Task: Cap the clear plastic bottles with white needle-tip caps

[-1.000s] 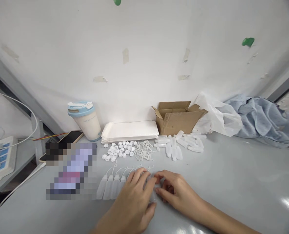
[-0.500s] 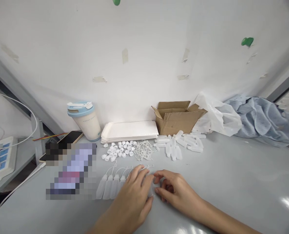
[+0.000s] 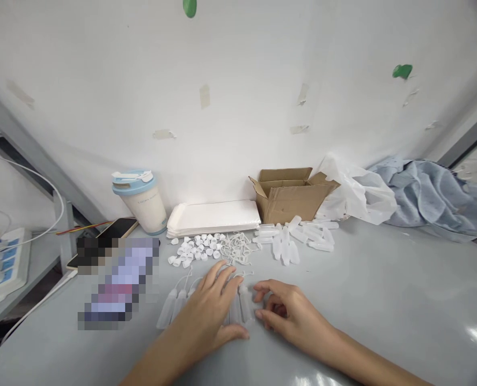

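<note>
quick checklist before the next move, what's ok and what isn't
1. Whole bottle row in sight: not ok, the left hand covers its middle.
2. Right hand empty: cannot tell, it is curled and its inner side is hidden.
3. Loose bottles apart from the row: ok, they lie farther back, in front of the carton.
4. White caps together: ok, nearly all sit in one cluster just left of the tangled loops.
5. Every bottle in the row fitted with a loop: cannot tell, some are covered.
6. Cup lidded: ok, its blue lid is on.
</note>
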Demonstrator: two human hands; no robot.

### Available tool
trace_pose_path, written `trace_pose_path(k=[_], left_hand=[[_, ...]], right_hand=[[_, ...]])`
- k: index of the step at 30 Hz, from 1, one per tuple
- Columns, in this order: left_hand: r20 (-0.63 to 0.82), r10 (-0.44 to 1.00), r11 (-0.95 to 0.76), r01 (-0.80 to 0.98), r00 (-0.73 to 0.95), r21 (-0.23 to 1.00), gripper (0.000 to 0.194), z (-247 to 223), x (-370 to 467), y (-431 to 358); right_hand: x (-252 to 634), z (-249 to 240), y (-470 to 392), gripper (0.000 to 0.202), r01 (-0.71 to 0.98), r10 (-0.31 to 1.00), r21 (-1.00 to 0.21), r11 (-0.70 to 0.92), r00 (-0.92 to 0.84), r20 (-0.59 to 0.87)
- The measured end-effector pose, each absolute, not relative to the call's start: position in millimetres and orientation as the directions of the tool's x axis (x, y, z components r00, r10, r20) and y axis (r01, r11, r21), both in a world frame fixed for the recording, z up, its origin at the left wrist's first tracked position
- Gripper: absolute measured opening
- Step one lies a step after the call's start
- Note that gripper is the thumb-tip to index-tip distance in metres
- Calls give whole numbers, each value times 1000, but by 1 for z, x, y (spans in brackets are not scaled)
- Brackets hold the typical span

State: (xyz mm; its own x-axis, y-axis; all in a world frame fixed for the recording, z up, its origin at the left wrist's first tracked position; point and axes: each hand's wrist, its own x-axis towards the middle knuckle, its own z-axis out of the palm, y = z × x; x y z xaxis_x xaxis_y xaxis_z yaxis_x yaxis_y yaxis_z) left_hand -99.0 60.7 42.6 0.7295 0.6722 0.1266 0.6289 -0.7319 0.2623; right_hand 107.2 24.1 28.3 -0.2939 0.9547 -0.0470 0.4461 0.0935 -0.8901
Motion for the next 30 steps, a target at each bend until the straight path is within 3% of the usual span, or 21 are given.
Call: trace_pose_path(k=[7, 15, 17, 23, 30], left_hand=[[85, 668, -734, 637, 739, 234, 94, 44, -107, 64], [91, 709, -697, 675, 699, 242, 102, 37, -113, 69], [108, 711, -695, 669, 695, 265, 96, 38, -112, 70], [176, 742, -670, 703, 647, 239, 53, 44, -107, 71], [157, 737, -676, 723, 658, 142, 55, 45, -94, 74]], right_hand=[[107, 25, 24, 30, 441, 956, -892, 95, -290, -41], [107, 24, 23, 30, 369, 940, -927, 72, -337, -62], [107, 24, 22, 29, 332, 934, -942, 46, -349, -78], [109, 26, 25, 26, 329, 938, -944, 23, -335, -93], [117, 34, 35, 24, 336, 962, -941, 30, -265, -64]])
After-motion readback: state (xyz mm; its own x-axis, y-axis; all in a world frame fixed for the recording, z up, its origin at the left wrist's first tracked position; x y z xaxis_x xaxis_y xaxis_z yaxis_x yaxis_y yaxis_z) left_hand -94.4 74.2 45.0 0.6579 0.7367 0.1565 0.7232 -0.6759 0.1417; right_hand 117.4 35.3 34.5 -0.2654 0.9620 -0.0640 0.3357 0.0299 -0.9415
